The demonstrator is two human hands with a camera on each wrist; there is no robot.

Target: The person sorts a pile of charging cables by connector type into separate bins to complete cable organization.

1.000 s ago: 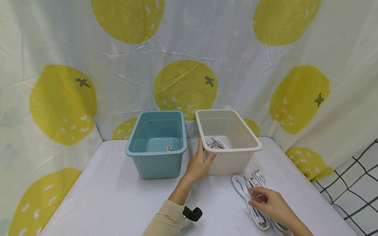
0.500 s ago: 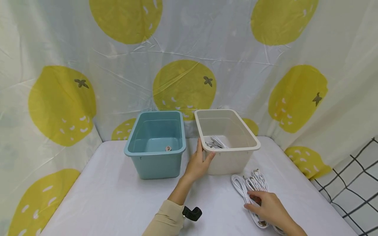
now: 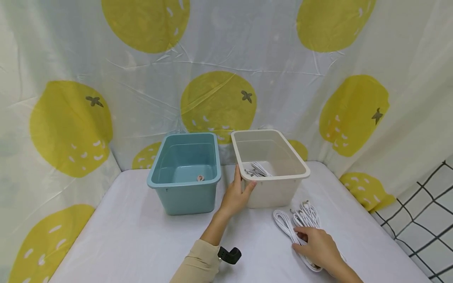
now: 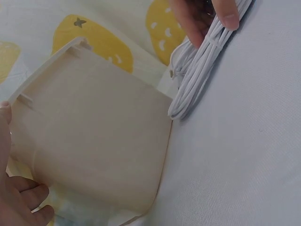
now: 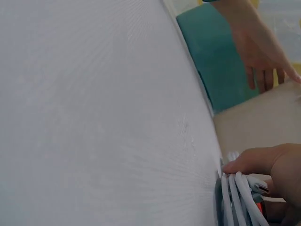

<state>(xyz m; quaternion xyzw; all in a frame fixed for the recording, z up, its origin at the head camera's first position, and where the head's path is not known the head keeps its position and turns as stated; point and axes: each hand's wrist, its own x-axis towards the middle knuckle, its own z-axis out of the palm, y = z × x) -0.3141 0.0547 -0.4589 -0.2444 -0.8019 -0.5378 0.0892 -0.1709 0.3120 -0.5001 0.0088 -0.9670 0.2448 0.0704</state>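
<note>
My left hand (image 3: 235,198) holds the near left corner of a cream plastic bin (image 3: 276,194), thumb on its front and fingers along its side. Coiled white cables (image 3: 259,169) lie inside that bin. On the table at the right, my right hand (image 3: 317,247) grips a bundled white cable (image 3: 286,225) between thumb and fingers. The same cable bundle (image 4: 202,70) appears in the left wrist view, tied at its middle. Another bundled white cable (image 3: 307,214) lies just behind it, partly hidden by the hand. In the right wrist view a metal plug end (image 5: 259,185) shows beside the fingers.
A blue bin (image 3: 187,198) stands left of the cream one, with a small round pinkish item (image 3: 200,178) inside. A lemon-print curtain (image 3: 152,98) hangs behind the white table (image 3: 116,236). Black wire grid (image 3: 421,228) borders the right side.
My right hand has moved slightly left and down onto the front cable bundle, and its fingers have closed round it. The left hand keeps its place at the cream bin.
</note>
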